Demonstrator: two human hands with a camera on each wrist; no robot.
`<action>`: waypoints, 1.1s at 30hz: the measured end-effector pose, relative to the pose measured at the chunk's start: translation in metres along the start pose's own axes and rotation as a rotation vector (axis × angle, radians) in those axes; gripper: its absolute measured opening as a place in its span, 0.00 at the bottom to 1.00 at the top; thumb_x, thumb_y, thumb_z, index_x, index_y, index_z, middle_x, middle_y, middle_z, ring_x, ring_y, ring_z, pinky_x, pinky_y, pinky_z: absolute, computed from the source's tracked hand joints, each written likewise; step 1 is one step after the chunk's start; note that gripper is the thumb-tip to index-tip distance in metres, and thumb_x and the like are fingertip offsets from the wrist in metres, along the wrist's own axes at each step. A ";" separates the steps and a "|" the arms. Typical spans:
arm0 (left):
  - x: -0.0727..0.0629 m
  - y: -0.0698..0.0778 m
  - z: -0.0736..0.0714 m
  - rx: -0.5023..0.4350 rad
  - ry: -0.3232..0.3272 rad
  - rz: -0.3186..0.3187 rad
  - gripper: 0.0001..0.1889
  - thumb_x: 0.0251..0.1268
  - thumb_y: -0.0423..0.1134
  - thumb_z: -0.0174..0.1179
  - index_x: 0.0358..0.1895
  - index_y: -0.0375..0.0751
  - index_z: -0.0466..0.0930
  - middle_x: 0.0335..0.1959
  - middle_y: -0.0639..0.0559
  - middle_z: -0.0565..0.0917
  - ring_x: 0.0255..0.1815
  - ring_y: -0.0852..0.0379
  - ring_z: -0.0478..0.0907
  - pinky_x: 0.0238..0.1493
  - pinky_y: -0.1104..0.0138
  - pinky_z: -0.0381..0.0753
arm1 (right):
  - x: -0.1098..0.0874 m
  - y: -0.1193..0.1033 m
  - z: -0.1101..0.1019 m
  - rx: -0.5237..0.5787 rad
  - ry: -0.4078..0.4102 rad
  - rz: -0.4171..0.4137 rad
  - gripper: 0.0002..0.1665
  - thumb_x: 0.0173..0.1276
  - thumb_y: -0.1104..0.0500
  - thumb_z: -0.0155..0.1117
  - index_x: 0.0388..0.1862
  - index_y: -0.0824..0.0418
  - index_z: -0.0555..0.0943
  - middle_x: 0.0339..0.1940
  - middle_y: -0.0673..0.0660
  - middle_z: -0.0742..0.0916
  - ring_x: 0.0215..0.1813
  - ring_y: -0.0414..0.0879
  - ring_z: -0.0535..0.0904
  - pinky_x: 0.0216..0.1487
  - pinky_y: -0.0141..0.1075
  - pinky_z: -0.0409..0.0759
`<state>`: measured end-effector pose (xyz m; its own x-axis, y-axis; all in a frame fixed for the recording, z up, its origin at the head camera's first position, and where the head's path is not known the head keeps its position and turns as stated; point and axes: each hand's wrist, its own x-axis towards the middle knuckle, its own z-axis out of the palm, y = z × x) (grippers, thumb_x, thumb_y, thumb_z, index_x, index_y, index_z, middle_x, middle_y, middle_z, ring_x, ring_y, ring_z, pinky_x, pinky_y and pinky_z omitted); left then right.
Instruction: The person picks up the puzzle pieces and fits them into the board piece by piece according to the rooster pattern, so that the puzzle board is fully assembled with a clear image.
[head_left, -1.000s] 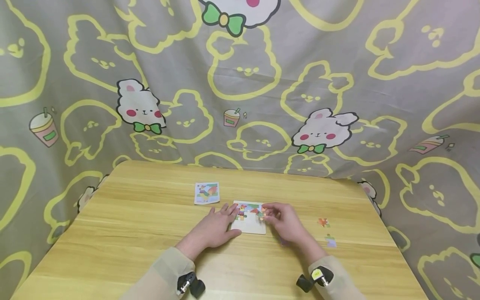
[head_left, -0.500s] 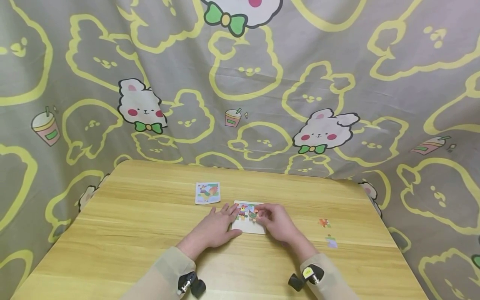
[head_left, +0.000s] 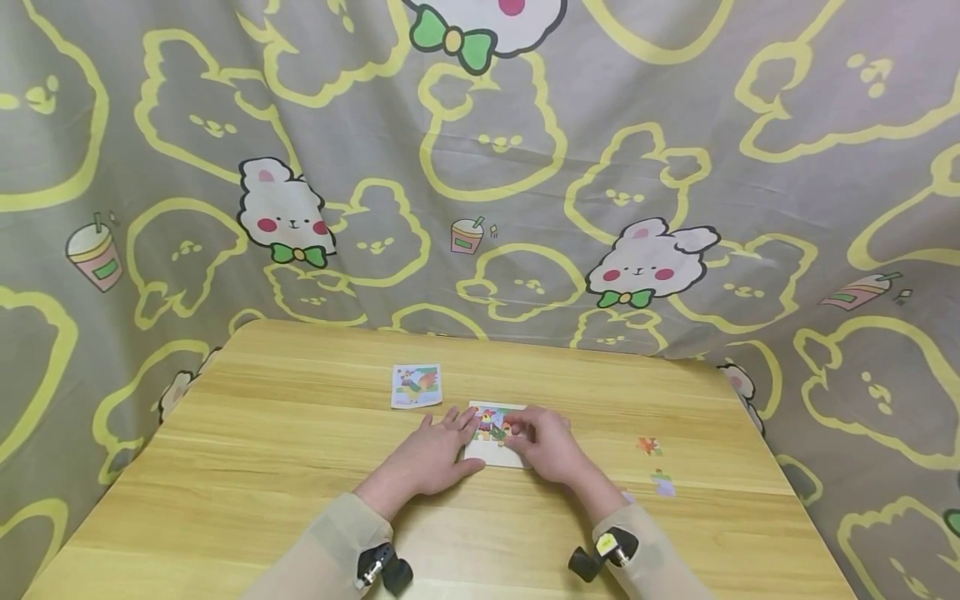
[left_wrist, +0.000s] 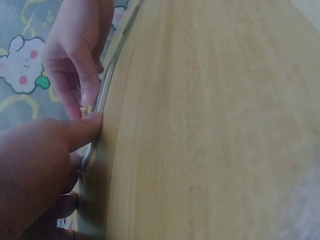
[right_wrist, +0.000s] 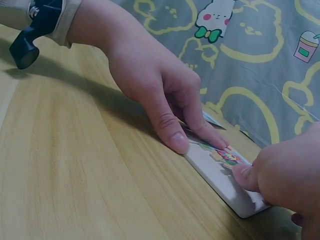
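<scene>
Since the earlier head views, the right hand point(head_left: 546, 442) had shifted a little left, taking a green-and-orange puzzle piece point(head_left: 498, 433) with it toward the middle of the board; the left hand point(head_left: 435, 457) had stayed put.

Backdrop: a grey cloth point(head_left: 525, 100) with yellow outlines, hanging beyond the far edge. Below it the wooden bench point(head_left: 300, 417) carried everything.

Left hand: fingers straight and spread, gripping nothing, resting along the left side of the white board point(head_left: 491, 454), thumb at its near left corner. Right hand: thumb and index nearly closed on the piece, a pinch; contact under the fingertips partly hidden.

Board lay flat between the hands, its near strip bare, placed pieces point(head_left: 487, 417) along the far side. Picture card point(head_left: 417, 386) sat far left of it. Well apart to the right: an orange piece point(head_left: 649, 447) and, nearer, a green-and-purple piece point(head_left: 662, 483). A purple scrap point(head_left: 627, 497) showed just beside the right forearm, mostly covered.

Risks, my judgement: a tab out of line could leave the held piece cocked on its neighbours; sideways pressure could nudge those loose. Should the left hand lift, the board might skid. A dragging right sleeve could sweep the purple scrap away.
</scene>
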<state>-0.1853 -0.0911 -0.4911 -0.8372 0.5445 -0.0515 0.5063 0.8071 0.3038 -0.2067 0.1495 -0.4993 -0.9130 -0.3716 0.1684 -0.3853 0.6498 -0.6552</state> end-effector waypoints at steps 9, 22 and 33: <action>0.000 0.002 -0.002 0.060 0.006 0.010 0.40 0.80 0.63 0.54 0.82 0.36 0.64 0.83 0.44 0.62 0.82 0.39 0.60 0.74 0.34 0.63 | -0.001 -0.002 -0.002 -0.040 -0.049 -0.039 0.18 0.69 0.61 0.76 0.57 0.63 0.89 0.39 0.45 0.85 0.34 0.41 0.73 0.48 0.49 0.59; 0.002 0.009 -0.005 0.235 0.025 0.054 0.39 0.80 0.64 0.53 0.80 0.38 0.68 0.81 0.44 0.66 0.80 0.40 0.65 0.73 0.38 0.67 | -0.003 0.001 0.003 -0.285 -0.086 -0.182 0.28 0.77 0.51 0.70 0.68 0.67 0.82 0.49 0.49 0.82 0.46 0.43 0.76 0.49 0.49 0.57; 0.008 0.012 0.002 0.122 -0.010 0.060 0.37 0.82 0.62 0.52 0.81 0.40 0.67 0.83 0.45 0.62 0.83 0.41 0.58 0.76 0.39 0.63 | -0.001 -0.004 -0.001 -0.332 -0.106 -0.204 0.29 0.76 0.49 0.71 0.68 0.65 0.83 0.48 0.49 0.80 0.44 0.42 0.75 0.50 0.50 0.60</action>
<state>-0.1855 -0.0763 -0.4900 -0.8027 0.5945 -0.0463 0.5775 0.7944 0.1883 -0.2042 0.1480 -0.4957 -0.8010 -0.5703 0.1818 -0.5954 0.7278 -0.3402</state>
